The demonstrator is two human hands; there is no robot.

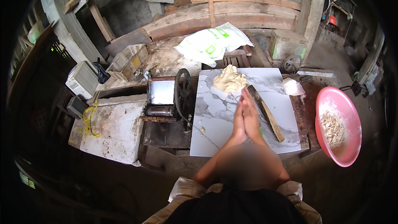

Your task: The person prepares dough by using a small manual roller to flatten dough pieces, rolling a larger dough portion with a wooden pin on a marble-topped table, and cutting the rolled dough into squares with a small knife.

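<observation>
Left hand (239,121) flat against right hand (250,118)

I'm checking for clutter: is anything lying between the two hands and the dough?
Nothing visible does. The left hand and right hand are palm to palm, fingers pointing towards the dough. The stick lies to their right, its far end near the dough, but beside that path, not across it.

- fisheye view from the head's left, looking down and forward
- hands (250,118) near, just right of centre
- slab (215,130) below them; planks (253,9) farther off, up top
</observation>
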